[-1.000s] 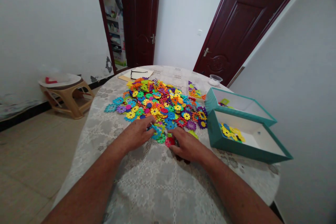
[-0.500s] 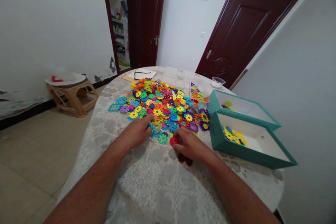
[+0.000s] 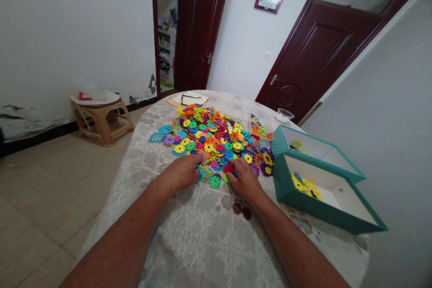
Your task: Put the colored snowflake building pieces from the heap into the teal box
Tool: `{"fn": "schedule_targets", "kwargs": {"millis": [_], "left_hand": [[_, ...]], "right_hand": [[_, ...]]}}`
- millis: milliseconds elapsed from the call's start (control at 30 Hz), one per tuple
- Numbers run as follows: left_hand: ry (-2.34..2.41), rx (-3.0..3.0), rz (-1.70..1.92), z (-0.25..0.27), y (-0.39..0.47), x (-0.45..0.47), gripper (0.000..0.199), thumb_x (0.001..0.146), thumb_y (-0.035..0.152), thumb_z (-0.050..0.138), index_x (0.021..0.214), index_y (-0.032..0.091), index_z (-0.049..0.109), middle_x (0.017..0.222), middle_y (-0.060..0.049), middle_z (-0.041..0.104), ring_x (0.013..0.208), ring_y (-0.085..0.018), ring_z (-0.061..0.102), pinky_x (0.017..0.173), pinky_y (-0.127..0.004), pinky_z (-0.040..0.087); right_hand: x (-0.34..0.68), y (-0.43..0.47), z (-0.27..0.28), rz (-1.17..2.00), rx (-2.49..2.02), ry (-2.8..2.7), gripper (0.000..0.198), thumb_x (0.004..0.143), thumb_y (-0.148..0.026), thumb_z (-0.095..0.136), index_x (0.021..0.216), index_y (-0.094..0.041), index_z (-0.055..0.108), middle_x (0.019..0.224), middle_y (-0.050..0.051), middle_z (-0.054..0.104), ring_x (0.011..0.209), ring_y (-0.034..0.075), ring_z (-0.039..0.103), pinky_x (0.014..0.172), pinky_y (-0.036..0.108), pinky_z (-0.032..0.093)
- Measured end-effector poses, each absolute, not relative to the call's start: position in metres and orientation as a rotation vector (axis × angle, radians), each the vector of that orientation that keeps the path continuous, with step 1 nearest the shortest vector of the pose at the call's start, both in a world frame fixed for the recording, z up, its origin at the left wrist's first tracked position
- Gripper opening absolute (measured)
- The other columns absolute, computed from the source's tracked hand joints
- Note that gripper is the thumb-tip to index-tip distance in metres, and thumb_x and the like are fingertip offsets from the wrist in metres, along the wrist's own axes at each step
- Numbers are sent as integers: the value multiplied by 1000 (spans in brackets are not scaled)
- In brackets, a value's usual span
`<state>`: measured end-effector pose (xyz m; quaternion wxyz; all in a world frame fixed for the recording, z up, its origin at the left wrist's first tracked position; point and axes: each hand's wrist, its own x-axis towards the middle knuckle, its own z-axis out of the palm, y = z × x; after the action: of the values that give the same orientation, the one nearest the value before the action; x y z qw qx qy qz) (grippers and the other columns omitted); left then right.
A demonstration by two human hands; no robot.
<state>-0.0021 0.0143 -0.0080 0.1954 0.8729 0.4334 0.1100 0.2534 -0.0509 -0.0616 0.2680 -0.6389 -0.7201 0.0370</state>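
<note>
A heap of colourful plastic snowflake discs and other notched building pieces (image 3: 209, 145) is spread over the table. My left hand (image 3: 185, 172) rests at the heap's near left edge, fingers curled together; what is between the fingertips, if anything, is hidden. Thumb and fingers of my right hand (image 3: 246, 181) close around a red disc (image 3: 230, 168) at the heap's near edge. Between my hands lies a green disc (image 3: 215, 182) on the cloth, with blue and lime pieces (image 3: 204, 173) by my left fingertips. Two dark reddish-brown round shapes (image 3: 237, 208) are beside my right wrist.
To the right stand two teal boxes (image 3: 324, 209), one behind the other, with yellow and blue pieces (image 3: 305, 185) in the nearer one. Glasses (image 3: 191, 98) lie on paper at the back, and a clear bowl (image 3: 285, 114) sits back right. A stool (image 3: 103, 119) stands left.
My right hand has moved forward to the heap, bringing the red disc along. My left hand stays at the heap's near left edge. The camera view has shifted slightly.
</note>
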Motion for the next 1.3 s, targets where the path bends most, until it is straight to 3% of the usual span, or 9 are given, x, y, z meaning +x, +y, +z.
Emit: {"fn": "schedule_targets", "kwargs": {"millis": [200, 400, 633, 700, 867, 967, 1167, 1300], "left_hand": [[1298, 2463, 296, -6, 12, -1, 23, 82, 14, 53, 98, 26, 64, 95, -7, 73, 89, -28, 67, 68, -32, 37], [1326, 2416, 359, -1, 13, -2, 20, 80, 14, 54, 95, 24, 64, 92, -7, 71, 84, -26, 64, 69, -32, 38], [1168, 2403, 394, -6, 14, -4, 17, 78, 15, 52, 92, 23, 58, 86, -4, 67, 80, -23, 61, 65, -31, 33], [1146, 2381, 417, -7, 16, -5, 18, 77, 17, 52, 93, 23, 58, 86, -3, 66, 79, -23, 61, 66, -30, 35], [1139, 2363, 422, -8, 17, -3, 19, 78, 19, 51, 95, 23, 58, 80, -1, 62, 75, -22, 59, 65, -30, 35], [1139, 2333, 438, -6, 15, 2, 20, 79, 21, 51, 98, 23, 58, 80, 0, 62, 74, -21, 58, 64, -29, 35], [1097, 2297, 484, -2, 9, 14, 7, 81, 22, 50, 88, 23, 52, 78, 1, 60, 73, -19, 56, 63, -29, 34], [1057, 2293, 479, -4, 5, 19, 7, 82, 21, 49, 88, 23, 51, 78, 1, 58, 74, -20, 56, 64, -30, 33]], "right_hand": [[250, -54, -57, 141, -1751, -1990, 44, 94, -19, 61, 138, -18, 59, 130, 15, 64, 124, 28, 59, 107, 44, 48], [250, -54, -56, 168, -1650, -1990, 14, 91, -15, 57, 99, -21, 67, 103, 8, 66, 103, 24, 62, 91, 36, 49], [259, -74, -21, 250, -1676, -1830, 12, 95, -28, 57, 91, -22, 66, 77, 0, 65, 69, 17, 57, 65, 27, 41], [275, -83, -1, 140, -1735, -1771, 14, 95, -31, 57, 91, -22, 67, 72, -1, 63, 63, 16, 54, 63, 27, 39], [340, -107, 34, -584, -1931, -1442, 17, 91, -30, 55, 100, -20, 66, 85, 6, 68, 73, 22, 57, 71, 33, 42], [377, -116, 31, -810, -2084, -1284, 21, 90, -27, 55, 105, -19, 66, 92, 11, 69, 79, 25, 58, 74, 36, 43], [378, -109, 20, -775, -1998, -1405, 24, 92, -21, 50, 110, -16, 66, 102, 17, 69, 100, 31, 61, 91, 43, 47], [333, -97, 16, -391, -1772, -1658, 19, 98, -23, 52, 107, -19, 67, 103, 12, 70, 97, 26, 64, 92, 39, 50]]}}
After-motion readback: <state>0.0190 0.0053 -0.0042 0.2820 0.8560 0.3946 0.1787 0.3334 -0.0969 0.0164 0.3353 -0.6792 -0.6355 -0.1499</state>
